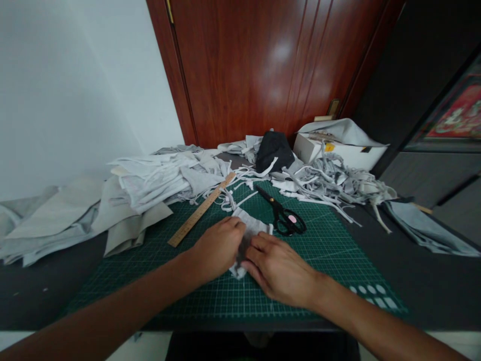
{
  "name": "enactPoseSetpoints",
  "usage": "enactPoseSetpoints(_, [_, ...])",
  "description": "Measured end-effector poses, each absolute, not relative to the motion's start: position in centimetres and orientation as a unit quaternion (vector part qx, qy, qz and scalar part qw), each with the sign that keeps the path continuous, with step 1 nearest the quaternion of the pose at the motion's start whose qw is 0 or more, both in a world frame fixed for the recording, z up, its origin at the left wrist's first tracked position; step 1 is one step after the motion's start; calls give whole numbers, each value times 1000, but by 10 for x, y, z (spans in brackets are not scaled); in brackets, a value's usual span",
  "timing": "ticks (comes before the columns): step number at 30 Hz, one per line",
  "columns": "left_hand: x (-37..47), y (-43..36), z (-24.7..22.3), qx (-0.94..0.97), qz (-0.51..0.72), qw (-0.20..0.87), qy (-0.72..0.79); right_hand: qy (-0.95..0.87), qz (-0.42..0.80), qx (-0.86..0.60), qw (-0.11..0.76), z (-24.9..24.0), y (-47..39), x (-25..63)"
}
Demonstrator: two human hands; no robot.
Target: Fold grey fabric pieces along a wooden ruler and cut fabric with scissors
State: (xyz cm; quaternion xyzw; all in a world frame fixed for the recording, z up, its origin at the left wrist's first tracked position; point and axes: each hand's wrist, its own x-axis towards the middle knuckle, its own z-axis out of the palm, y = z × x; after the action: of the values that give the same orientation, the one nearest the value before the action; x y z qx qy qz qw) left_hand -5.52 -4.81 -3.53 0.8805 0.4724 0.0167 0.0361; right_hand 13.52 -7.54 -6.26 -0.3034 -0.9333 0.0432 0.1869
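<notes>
Our left hand and right hand pinch the grey drawstring pouch | on cutting mat, near scissors | step: apparently working its cloth | next: calls for steady fingers, we judge

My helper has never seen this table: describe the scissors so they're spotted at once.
Find the green gridded mat on the dark table. On it, just beyond the right hand, lie the scissors. They are black, with a gold pivot and pink oval, unlike the wooden ruler to their left.
</notes>
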Motion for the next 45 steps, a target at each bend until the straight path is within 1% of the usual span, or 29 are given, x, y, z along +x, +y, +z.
enactPoseSetpoints(6, [-47,-53,-41,862,33,48,503,-919,79,-356,148,-58,-57,132])
enactPoseSetpoints(10, [-48,-58,-55,870,69,22,487,-929,63,-332,150,-51,-47,143])
enactPoseSetpoints(13, [-54,-59,-59,872,79,17,483,-928,52,-342,137,-50,-49,148])
enactPoseSetpoints(17, [-62,-52,-51,882,97,70,456,-921,57,-363,134,-54,-69,134])
enactPoseSetpoints(20, [-63,-46,-47,870,146,128,454,-914,72,-377,131,-55,-85,115])
enactPoseSetpoints(23, [-61,-45,-53,860,197,166,440,-910,87,-390,113,-53,-90,105])
enactPoseSetpoints(25, [-60,-46,-62,857,233,173,425,-908,127,-385,107,-49,-85,109])
enactPoseSetpoints(27, [-61,-48,-71,860,251,161,414,-903,189,-366,121,-45,-77,120])
enactPoseSetpoints(29, [-62,-50,-76,871,239,135,407,-892,246,-352,142,-41,-67,134])
enactPoseSetpoints(31, [-64,-53,-77,888,209,112,394,-891,254,-344,155,-37,-56,148])
enactPoseSetpoints(35, [-67,-58,-72,915,147,78,366,-904,266,-301,144,-25,-20,158])
enactPoseSetpoints(36, [-68,-59,-71,920,129,72,363,-898,256,-323,151,-23,-8,155])
enactPoseSetpoints(37, [-68,-60,-70,923,111,67,361,-892,217,-365,156,-21,5,150])
enactPoseSetpoints(38, [-69,-61,-68,925,93,65,361,-884,160,-416,140,-20,18,144])
enactPoseSetpoints(39, [-69,-62,-68,926,81,65,362,-879,110,-451,106,-20,30,137])
enactPoseSetpoints(43, [-70,-63,-67,926,75,70,362,-896,110,-427,44,-23,65,111])
enactPoseSetpoints(45, [-70,-63,-66,928,76,76,356,-903,105,-414,46,-23,78,106])
